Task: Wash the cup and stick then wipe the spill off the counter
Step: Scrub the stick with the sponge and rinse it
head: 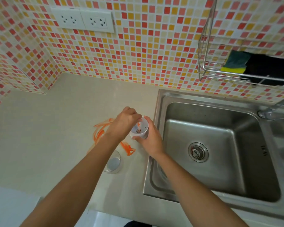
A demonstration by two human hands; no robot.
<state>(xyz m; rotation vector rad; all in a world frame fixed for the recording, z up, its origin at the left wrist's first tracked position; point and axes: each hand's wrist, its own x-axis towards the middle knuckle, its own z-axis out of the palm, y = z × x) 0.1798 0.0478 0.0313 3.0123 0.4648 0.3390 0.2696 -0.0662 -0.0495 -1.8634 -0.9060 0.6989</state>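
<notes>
A small white cup (142,131) with orange smears inside stands on the counter just left of the sink. My right hand (151,138) grips its side. My left hand (125,122) sits over the cup's rim, fingers pinched together at the top; an orange-tipped stick (139,125) shows inside the cup below those fingers, mostly hidden. An orange spill (102,131) streaks the beige counter (56,128) under my left forearm and continues to a second patch of the same spill (129,149) near the cup.
A clear plastic cup (113,162) stands on the counter under my left forearm. The steel sink (211,145) lies to the right, its tap (277,108) at the far right. A wire rack (219,69) on the tiled wall holds a sponge (236,63) and a black cloth (267,69).
</notes>
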